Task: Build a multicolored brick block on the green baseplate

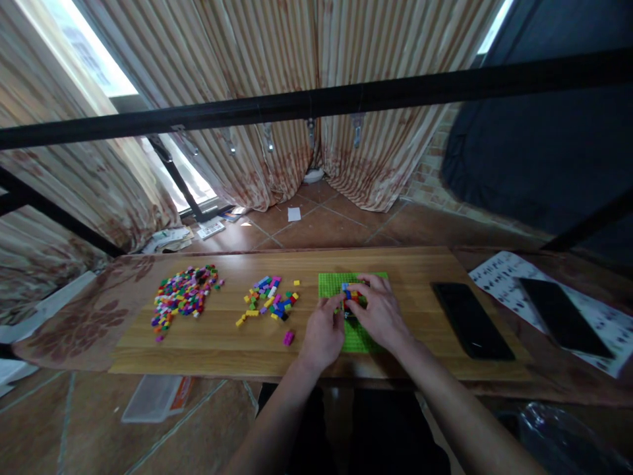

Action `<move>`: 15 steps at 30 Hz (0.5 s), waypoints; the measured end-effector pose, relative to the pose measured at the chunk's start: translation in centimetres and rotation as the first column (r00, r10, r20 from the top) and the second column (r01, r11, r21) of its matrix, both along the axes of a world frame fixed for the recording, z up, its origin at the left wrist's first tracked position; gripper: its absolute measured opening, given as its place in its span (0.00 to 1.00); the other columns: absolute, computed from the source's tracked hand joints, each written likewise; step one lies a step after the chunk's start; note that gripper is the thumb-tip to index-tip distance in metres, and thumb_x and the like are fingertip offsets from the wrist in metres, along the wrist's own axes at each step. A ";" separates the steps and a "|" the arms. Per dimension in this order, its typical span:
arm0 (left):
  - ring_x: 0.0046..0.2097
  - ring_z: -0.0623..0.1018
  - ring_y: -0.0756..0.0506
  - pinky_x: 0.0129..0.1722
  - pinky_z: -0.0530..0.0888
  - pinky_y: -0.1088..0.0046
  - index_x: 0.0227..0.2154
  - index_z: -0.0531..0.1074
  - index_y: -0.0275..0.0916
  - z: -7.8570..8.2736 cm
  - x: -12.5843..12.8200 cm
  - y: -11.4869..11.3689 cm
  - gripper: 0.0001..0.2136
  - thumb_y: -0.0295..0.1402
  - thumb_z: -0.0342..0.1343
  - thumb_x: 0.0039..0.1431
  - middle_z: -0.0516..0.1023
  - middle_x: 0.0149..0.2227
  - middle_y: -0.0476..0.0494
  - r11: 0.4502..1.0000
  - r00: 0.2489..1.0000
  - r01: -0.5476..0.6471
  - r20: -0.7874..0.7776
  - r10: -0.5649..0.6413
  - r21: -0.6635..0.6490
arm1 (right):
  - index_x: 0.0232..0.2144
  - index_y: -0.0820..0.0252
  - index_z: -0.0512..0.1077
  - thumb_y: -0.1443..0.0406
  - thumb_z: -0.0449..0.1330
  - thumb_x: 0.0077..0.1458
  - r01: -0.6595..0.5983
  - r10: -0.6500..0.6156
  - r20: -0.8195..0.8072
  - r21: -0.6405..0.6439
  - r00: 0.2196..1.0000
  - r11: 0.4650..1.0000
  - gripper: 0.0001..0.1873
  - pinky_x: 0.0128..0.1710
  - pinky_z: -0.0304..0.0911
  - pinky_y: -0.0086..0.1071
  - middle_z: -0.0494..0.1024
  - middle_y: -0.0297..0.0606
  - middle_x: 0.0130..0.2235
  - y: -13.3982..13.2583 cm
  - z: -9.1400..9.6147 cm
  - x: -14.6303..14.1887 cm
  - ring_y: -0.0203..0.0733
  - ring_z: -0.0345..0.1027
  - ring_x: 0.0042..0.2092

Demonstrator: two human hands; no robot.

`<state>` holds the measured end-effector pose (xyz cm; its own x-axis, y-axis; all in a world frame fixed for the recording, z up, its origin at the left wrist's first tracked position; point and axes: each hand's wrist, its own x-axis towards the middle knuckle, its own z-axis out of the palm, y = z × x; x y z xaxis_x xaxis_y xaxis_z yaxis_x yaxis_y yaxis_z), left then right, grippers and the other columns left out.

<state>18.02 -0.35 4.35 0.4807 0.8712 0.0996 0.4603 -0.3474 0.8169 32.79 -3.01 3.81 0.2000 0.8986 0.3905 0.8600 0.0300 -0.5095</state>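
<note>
I see one flat, bumpy green plastic plate (357,342) on the brown wooden worktop (415,270). One small build of red and blue plastic bricks (355,296) is at the plate. The right hand (380,311) seems to pinch it; the left hand (324,333) is right at it, but I can't tell its grip. They look to be fitting bricks, so next needs a careful push. Left of the plate: two brick heaps (270,301) (180,300), too many bricks to count. Right: one flat black slab (472,321).

head — from above | faces forward, down | hands (324,335) near, curtains (267,53) beyond
</note>
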 end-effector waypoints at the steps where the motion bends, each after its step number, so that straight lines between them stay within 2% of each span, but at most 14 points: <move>1: 0.44 0.75 0.46 0.49 0.72 0.67 0.50 0.69 0.41 -0.1 0.1 -0.1 0.18 0.24 0.46 0.58 0.73 0.45 0.41 1.000 1.000 0.007 -0.003 -0.007 0.005 | 0.40 0.53 0.76 0.64 0.60 0.52 0.006 -0.006 0.003 -0.002 1.000 1.000 0.12 0.53 0.60 0.46 0.69 0.42 0.49 0.0 0.0 -0.1 0.51 0.61 0.51; 6: 0.46 0.74 0.45 0.51 0.71 0.65 0.53 0.68 0.40 -0.3 0.2 -0.2 0.21 0.23 0.45 0.57 0.72 0.46 0.39 1.000 0.999 0.014 -0.047 -0.013 0.028 | 0.41 0.56 0.75 0.63 0.60 0.52 0.054 -0.053 -0.043 0.007 0.998 0.999 0.13 0.53 0.60 0.44 0.69 0.43 0.49 -0.5 0.3 -0.4 0.51 0.61 0.52; 10: 0.47 0.73 0.44 0.51 0.71 0.64 0.55 0.65 0.40 -0.5 0.2 -0.4 0.21 0.24 0.45 0.58 0.71 0.47 0.38 0.999 0.995 0.021 -0.100 -0.016 0.047 | 0.41 0.57 0.75 0.60 0.58 0.54 0.107 -0.093 -0.190 0.065 0.977 0.992 0.13 0.53 0.60 0.45 0.71 0.44 0.49 -1.0 0.3 0.1 0.49 0.64 0.51; 15: 0.48 0.73 0.44 0.51 0.71 0.64 0.57 0.62 0.38 -0.6 0.2 -0.8 0.22 0.25 0.44 0.59 0.70 0.48 0.38 0.995 0.990 0.043 -0.135 -0.030 0.093 | 0.41 0.60 0.74 0.57 0.54 0.55 0.246 -0.197 -0.370 0.092 0.908 0.965 0.17 0.50 0.62 0.47 0.74 0.46 0.45 -0.9 -0.2 1.1 0.50 0.66 0.48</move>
<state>18.19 -1.14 3.71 0.5269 0.8422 0.1147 0.5480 -0.4397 0.7116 33.92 -3.95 3.60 0.5353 0.7597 0.3692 0.6154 -0.0513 -0.7865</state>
